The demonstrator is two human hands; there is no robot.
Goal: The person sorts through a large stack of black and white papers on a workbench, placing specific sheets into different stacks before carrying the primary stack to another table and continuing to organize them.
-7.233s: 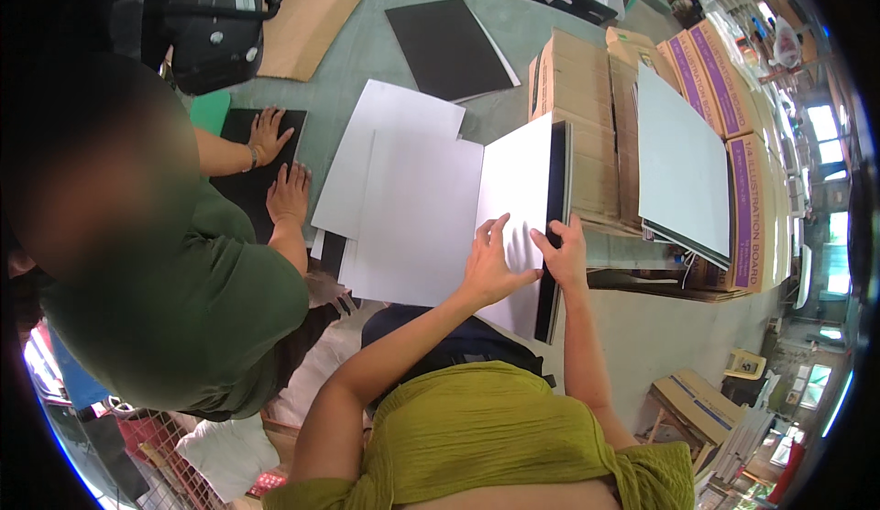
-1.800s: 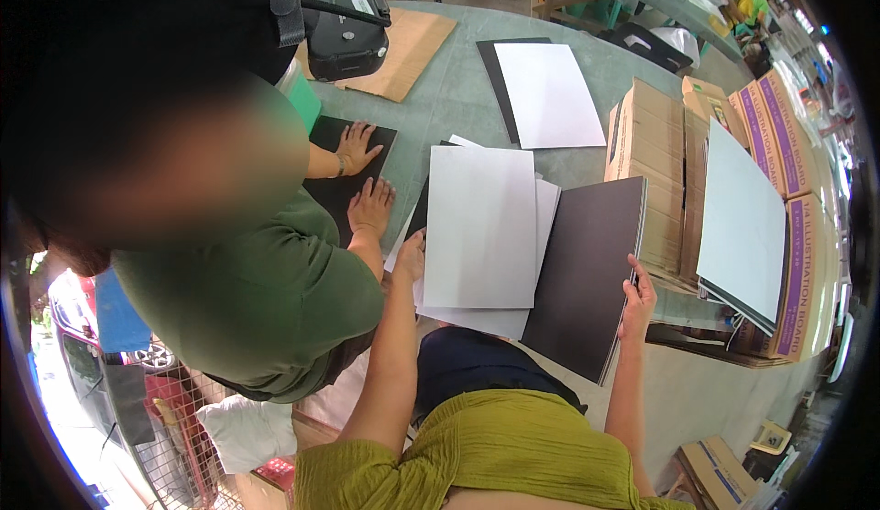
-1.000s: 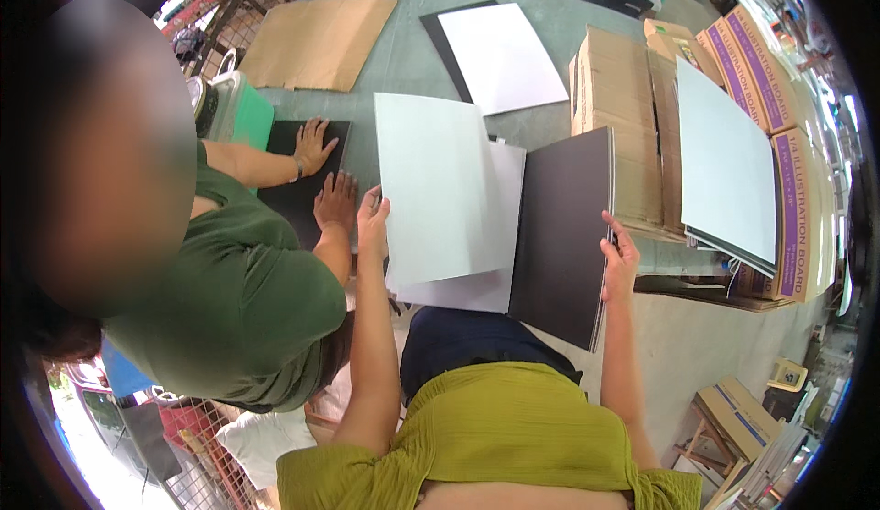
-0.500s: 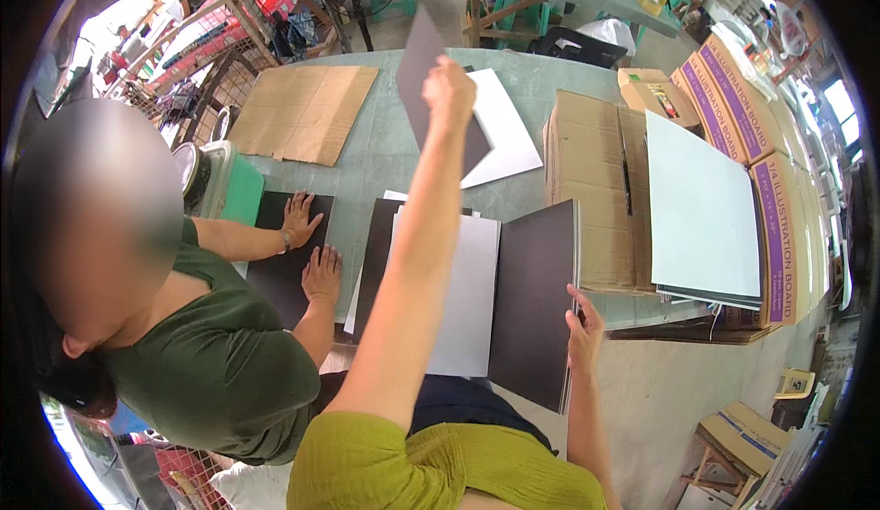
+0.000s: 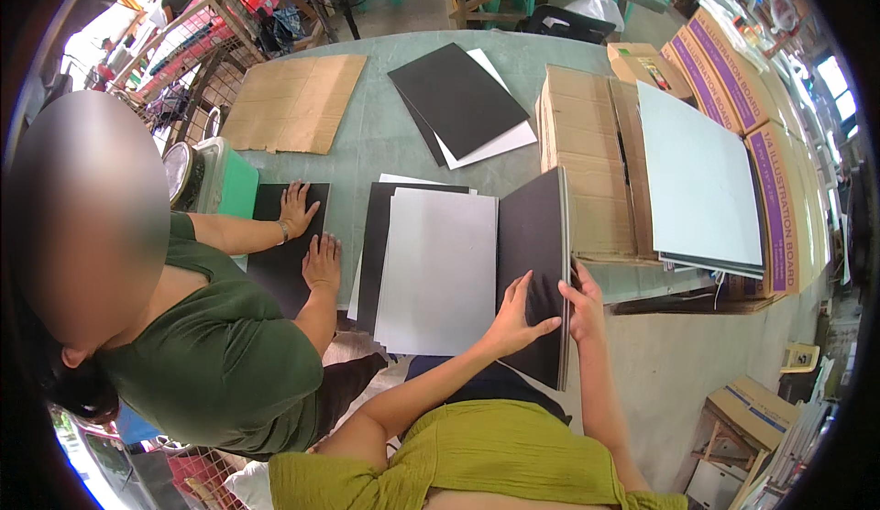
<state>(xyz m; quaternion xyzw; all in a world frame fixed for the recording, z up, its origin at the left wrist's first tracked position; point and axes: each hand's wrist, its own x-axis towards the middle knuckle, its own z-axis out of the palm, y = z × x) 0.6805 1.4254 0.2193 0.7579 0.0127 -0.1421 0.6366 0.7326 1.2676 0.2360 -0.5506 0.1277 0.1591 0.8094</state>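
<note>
A tilted stack of black boards [image 5: 533,276] stands on edge in front of me, its dark face turned left. My right hand [image 5: 583,305] grips the stack's outer right edge, thumb toward the front. Against the dark face is my left hand [image 5: 521,323], fingers apart and nothing held in it. Directly left of the stack lies a pile topped by a pale grey board [image 5: 442,267], with a black board [image 5: 374,235] sticking out beneath. Farther away, a loose black board [image 5: 458,93] rests across a white board [image 5: 490,148] and another dark one.
At my left, a co-worker in a dark green shirt [image 5: 211,354] presses both hands on a black board [image 5: 266,281]. Flattened cardboard [image 5: 293,102] and a green tub [image 5: 240,185] lie beyond. Cartons [image 5: 587,162] and white-topped boards [image 5: 701,175] crowd the right of the green table [image 5: 339,166].
My left hand has let go of a black board on the far pile and come back to the tilted stack. My right hand still holds the stack; the co-worker's hands have barely moved.
</note>
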